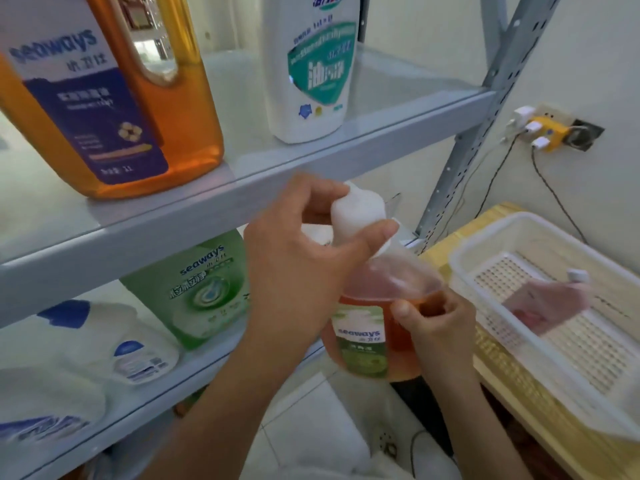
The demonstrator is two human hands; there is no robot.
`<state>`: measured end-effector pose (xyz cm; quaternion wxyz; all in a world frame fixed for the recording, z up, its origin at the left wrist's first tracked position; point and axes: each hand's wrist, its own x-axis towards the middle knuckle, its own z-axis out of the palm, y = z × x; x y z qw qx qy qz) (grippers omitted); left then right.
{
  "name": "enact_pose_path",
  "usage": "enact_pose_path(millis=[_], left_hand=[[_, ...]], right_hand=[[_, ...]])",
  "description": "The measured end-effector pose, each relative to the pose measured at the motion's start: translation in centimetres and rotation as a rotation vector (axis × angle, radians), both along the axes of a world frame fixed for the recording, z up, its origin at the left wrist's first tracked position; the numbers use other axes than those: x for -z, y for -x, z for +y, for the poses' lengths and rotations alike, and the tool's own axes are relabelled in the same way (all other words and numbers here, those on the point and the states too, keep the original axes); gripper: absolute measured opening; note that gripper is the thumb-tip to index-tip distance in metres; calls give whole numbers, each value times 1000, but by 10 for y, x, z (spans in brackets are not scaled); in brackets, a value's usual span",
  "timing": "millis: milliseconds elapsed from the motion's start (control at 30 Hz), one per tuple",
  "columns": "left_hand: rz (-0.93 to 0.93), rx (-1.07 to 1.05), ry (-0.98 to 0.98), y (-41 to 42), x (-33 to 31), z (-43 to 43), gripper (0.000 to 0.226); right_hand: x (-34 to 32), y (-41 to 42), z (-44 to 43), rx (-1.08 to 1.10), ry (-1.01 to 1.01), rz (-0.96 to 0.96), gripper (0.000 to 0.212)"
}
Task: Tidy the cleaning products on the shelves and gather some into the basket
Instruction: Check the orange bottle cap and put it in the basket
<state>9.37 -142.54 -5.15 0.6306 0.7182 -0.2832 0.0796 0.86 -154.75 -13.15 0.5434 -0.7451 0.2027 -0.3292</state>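
Observation:
An orange pump bottle (377,327) with a green seaways label hangs in front of the shelf unit, between both hands. My left hand (298,271) grips its white pump head (353,213) from above. My right hand (436,327) curls round the bottle's right side at the shoulder. A white plastic basket (540,362) stands to the right on a wooden table, with a pink bottle (550,299) lying in it.
The upper shelf (277,199) carries a big orange seaways jug (114,95) and a white bottle with a teal label (311,67). The lower shelf holds a green refill pouch (194,289) and white bottles (114,344). A yellow plug adapter (547,133) with cables sits on the wall.

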Motion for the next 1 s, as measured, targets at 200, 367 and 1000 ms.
enact_pose_path(millis=[200, 367, 1000], left_hand=[[197, 472, -38, -25, 7, 16, 71], [56, 350, -65, -25, -4, 9, 53], [65, 448, -92, -10, -16, -42, 59]], right_hand=[[-6, -2, -9, 64, 26, -36, 29], [-11, 5, -23, 22, 70, -44, 25], [-18, 29, -69, -41, 117, -35, 25]])
